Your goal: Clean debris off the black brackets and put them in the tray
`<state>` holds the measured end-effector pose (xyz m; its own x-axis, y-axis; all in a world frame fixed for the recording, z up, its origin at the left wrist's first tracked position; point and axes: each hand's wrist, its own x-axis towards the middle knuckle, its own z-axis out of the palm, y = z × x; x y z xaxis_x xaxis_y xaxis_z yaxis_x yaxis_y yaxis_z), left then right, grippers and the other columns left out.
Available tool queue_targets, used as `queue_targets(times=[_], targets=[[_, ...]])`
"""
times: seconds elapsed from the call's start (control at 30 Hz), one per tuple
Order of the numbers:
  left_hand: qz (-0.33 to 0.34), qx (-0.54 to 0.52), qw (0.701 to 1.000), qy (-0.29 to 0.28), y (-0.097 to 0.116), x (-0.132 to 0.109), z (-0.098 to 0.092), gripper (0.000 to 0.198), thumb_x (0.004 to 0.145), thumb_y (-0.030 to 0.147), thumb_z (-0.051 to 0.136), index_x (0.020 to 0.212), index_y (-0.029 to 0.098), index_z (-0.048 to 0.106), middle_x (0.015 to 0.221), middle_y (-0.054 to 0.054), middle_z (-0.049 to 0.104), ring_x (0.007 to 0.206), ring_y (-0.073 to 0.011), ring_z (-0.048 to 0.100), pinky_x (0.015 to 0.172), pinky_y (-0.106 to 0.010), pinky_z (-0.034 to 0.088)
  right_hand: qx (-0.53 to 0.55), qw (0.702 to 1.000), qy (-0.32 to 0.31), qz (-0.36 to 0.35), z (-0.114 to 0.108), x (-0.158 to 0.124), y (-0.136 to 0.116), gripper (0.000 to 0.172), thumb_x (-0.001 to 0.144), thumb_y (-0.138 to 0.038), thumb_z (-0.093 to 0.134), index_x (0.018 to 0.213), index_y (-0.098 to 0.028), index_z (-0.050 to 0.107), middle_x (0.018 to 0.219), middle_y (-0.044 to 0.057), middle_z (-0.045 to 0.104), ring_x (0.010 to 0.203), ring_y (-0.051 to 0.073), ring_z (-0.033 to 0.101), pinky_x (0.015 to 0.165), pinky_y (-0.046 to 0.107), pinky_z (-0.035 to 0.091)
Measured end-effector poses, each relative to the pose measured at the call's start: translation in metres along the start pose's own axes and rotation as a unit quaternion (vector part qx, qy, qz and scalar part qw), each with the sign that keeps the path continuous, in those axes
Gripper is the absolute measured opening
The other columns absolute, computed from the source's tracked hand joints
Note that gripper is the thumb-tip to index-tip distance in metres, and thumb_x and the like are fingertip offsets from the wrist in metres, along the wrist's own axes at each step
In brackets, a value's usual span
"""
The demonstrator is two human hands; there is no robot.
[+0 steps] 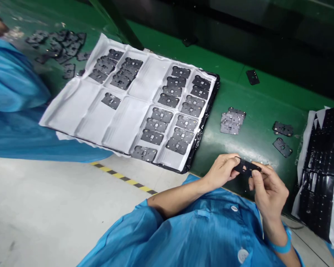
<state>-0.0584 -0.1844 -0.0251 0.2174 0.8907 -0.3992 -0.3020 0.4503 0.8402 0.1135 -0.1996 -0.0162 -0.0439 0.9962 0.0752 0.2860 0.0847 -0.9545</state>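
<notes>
Between my two hands is a flat black plastic plate (246, 167) with small cut-outs, held over the near edge of the green table. My left hand (223, 170) pinches its left end between thumb and fingers. At the other end, my right hand (268, 185) is closed on it, thumb on top. Just beyond lies a fanned stack of similar plates (232, 121). To the right, a small pile of plates (283, 129) sits above a single plate (282, 147). Another dark plate (252, 77) lies farther back.
A tray lined with white sheet (118, 124) holds several rows of plates in its compartments. Loose plates (62, 44) are heaped at the back left, near another person's blue sleeve (13, 74). Black trays (323, 167) with white sheets stand at the right. Yellow-black tape (124, 178) marks the floor.
</notes>
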Motion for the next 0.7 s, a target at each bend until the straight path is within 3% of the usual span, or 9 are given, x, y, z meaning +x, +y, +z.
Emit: queue_targets(times=[0.2, 0.43, 0.7], targets=[[0.000, 0.001, 0.999, -0.038, 0.010, -0.009, 0.001, 0.032, 0.097, 0.043, 0.050, 0.073, 0.022, 0.044, 0.055, 0.006, 0.047, 0.046, -0.0073, 0.040, 0.047, -0.021, 0.029, 0.120, 0.985, -0.008, 0.122, -0.005, 0.006, 0.006, 0.017, 0.102, -0.035, 0.075, 0.111, -0.023, 0.082, 0.087, 0.001, 0.071, 0.048, 0.005, 0.053, 0.044, 0.020, 0.041], [-0.023, 0.010, 0.999, -0.027, 0.008, -0.010, 0.001, 0.036, 0.097, 0.045, 0.053, 0.073, 0.022, 0.041, 0.056, 0.008, 0.044, 0.048, -0.0058, 0.039, 0.048, -0.019, 0.030, 0.139, 0.980, -0.010, 0.144, 0.000, 0.010, 0.005, 0.021, 0.103, -0.037, 0.070, 0.106, -0.020, 0.081, 0.065, -0.004, 0.061, 0.046, 0.008, 0.049, 0.047, 0.021, 0.039], [-0.012, 0.063, 0.997, -0.033, 0.013, -0.014, -0.001, 0.034, 0.101, 0.043, 0.049, 0.075, 0.021, 0.045, 0.055, 0.006, 0.045, 0.048, -0.0068, 0.040, 0.049, -0.020, 0.029, 0.106, 0.981, 0.002, 0.165, 0.006, 0.013, 0.005, 0.026, 0.102, -0.042, 0.070, 0.098, -0.018, 0.079, 0.060, -0.004, 0.058, 0.042, 0.009, 0.045, 0.043, 0.023, 0.036]])
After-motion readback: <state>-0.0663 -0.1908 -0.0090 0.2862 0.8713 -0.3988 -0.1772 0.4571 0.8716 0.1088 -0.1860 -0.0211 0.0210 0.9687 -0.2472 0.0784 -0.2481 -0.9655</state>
